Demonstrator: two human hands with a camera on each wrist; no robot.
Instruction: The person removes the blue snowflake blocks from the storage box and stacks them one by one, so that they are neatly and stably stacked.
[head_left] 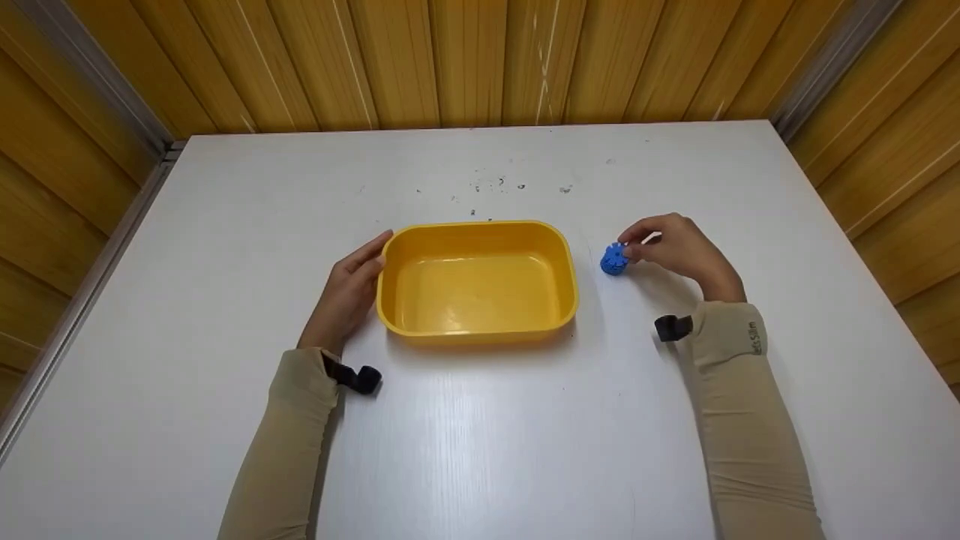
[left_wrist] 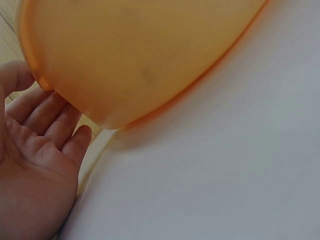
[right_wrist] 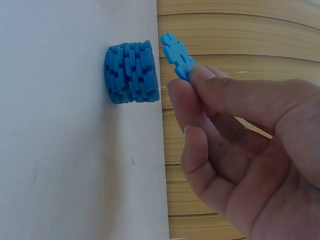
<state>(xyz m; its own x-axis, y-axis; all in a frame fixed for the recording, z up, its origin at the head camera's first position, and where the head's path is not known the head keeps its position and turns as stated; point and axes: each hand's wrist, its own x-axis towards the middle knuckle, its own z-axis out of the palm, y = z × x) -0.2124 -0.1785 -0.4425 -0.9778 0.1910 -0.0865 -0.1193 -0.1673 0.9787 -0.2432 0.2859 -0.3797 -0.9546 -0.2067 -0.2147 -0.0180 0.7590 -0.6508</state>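
My right hand [head_left: 679, 244] pinches a thin blue notched disc [right_wrist: 179, 56] between thumb and index finger. Just beside that disc, a short stack of blue notched discs [right_wrist: 131, 72] stands on the table; in the head view the held piece overlaps its top. An empty yellow plastic basin [head_left: 480, 334] sits at the middle of the table, left of the stack. At its left end my left hand [head_left: 349, 289] rests against the outside, thumb by the rim and fingers loosely extended along the far left corner. The basin wall hides some of those fingertips in the left wrist view.
The white table [head_left: 480, 442] has dark scuff marks behind the basin. Yellow wood-look panels [head_left: 465, 60] rise at the back and sides, with metal posts at the corners. Each sleeved wrist carries a small black camera [head_left: 367, 379] close over the tabletop.
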